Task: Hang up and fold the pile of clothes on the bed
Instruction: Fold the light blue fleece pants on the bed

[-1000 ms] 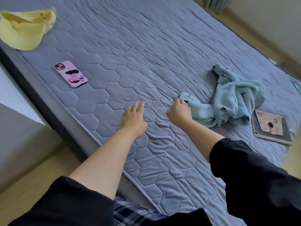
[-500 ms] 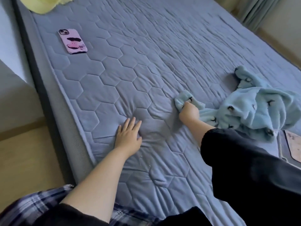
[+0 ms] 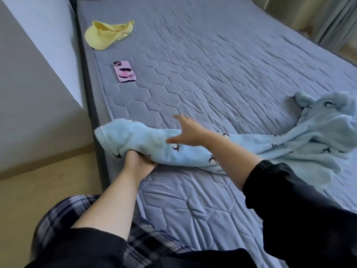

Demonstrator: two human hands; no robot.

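A light blue fleece garment (image 3: 280, 144) with small dark prints lies stretched across the grey quilted bed (image 3: 212, 64), one end pulled to the bed's left edge and the rest bunched at the right. My left hand (image 3: 138, 161) grips that pulled end from underneath, near the mattress edge. My right hand (image 3: 188, 131) hovers over the garment's middle with fingers spread and straight, holding nothing.
A pink phone (image 3: 124, 71) lies face down near the bed's left side. A yellow cloth (image 3: 108, 33) sits at the far left corner. A grey wall panel (image 3: 38, 84) and wooden floor (image 3: 38, 186) border the bed on the left. Curtains (image 3: 336, 22) hang at the far right.
The right hand pulled the blue garment's end leftward and let go of it. The left hand left the mattress and took hold of that end. The garment now lies stretched out.
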